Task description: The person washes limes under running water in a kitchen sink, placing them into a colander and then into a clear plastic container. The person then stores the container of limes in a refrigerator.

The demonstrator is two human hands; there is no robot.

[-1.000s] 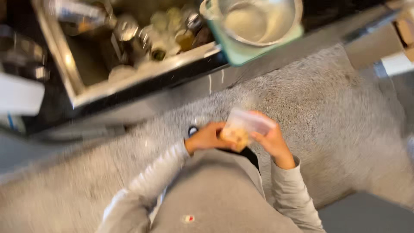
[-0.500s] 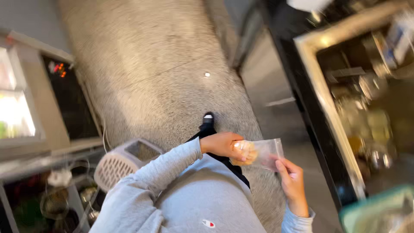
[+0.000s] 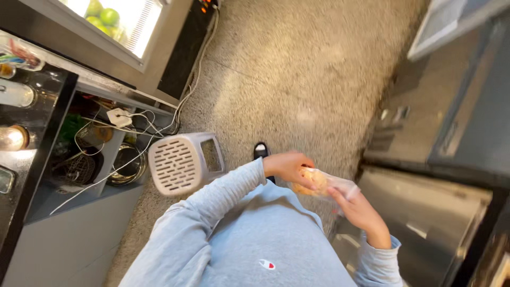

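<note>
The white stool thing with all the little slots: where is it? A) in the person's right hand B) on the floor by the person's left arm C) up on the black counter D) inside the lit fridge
B: the white slotted stool stands on the speckled floor just beside the left sleeve, while both hands are at the clear bag.

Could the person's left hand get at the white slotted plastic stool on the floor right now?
Probably not at once: the left hand is busy holding a clear plastic bag of pale food with the right hand. The white slotted plastic stool stands unblocked, low on that side.
</note>
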